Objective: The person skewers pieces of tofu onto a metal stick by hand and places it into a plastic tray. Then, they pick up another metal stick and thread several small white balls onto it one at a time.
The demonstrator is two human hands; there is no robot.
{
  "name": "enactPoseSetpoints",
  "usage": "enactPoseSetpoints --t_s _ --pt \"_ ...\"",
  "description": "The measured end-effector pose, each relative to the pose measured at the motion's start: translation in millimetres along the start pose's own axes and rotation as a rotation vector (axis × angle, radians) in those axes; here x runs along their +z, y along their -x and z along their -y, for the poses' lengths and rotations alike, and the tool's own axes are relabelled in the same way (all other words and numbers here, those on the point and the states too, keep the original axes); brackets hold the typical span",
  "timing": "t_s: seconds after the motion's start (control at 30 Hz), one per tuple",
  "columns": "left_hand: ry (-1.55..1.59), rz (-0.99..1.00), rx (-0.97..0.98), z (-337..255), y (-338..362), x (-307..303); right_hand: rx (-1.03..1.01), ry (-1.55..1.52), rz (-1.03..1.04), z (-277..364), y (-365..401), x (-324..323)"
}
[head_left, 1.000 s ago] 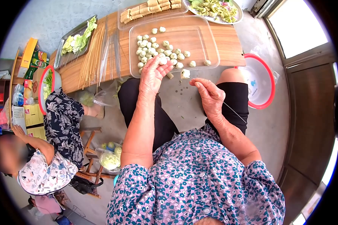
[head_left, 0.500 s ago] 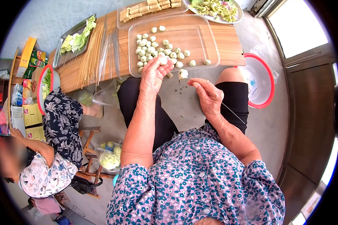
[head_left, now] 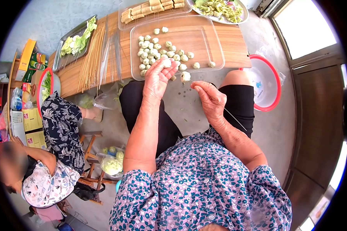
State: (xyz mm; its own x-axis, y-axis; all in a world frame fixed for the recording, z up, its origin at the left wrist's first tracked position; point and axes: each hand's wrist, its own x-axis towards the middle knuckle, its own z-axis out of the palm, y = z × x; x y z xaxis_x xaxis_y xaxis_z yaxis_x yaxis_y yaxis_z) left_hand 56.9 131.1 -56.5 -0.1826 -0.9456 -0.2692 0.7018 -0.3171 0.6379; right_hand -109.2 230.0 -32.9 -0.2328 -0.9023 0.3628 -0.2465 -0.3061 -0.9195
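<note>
In the head view, the near edge of the counter [head_left: 235,42] runs just beyond the fingers. The clear tray [head_left: 198,40] lies over that edge's inner side, its near rim passing close beyond the left fingers [head_left: 170,71]; its green-flecked balls [head_left: 150,52] crowd mostly beyond them, while its far right part has open room. Between the forearms, short of the edge, bare floor [head_left: 177,106] shows. The red-rimmed basin [head_left: 279,82] stands well to the right of the right fingers [head_left: 205,87], past the black-clad knee [head_left: 239,90].

The left hand reaches forward, palm partly up, its fingers loosely curled around a pale ball [head_left: 167,62]. The right hand angles inward, thumb and fingers pinched nearly closed on a thin skewer [head_left: 234,119], which slants back over the leg. Just ahead of that pinch is a pale, dark-spotted piece [head_left: 185,76]; whether the skewer pierces it is hard to tell.
</note>
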Motion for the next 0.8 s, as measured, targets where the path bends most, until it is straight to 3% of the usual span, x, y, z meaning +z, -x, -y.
enactPoseSetpoints --t_s 0.23,0.4,0.63,0.7,0.8 --pt "0.023 0.027 -0.052 8 6 7 0.01 -0.006 -0.024 -2 1 2" --pt "0.062 0.039 -0.071 6 11 15 0.189 -0.21 -0.058 0 -1 1" --pt "0.051 0.135 -0.153 18 15 18 0.218 -0.258 -0.074 -6 -2 4" --pt "0.078 0.155 -0.128 17 14 15 0.179 -0.084 0.015 -3 -3 3" --pt "0.126 0.165 -0.085 13 10 8 0.163 -0.166 0.052 -11 1 5"
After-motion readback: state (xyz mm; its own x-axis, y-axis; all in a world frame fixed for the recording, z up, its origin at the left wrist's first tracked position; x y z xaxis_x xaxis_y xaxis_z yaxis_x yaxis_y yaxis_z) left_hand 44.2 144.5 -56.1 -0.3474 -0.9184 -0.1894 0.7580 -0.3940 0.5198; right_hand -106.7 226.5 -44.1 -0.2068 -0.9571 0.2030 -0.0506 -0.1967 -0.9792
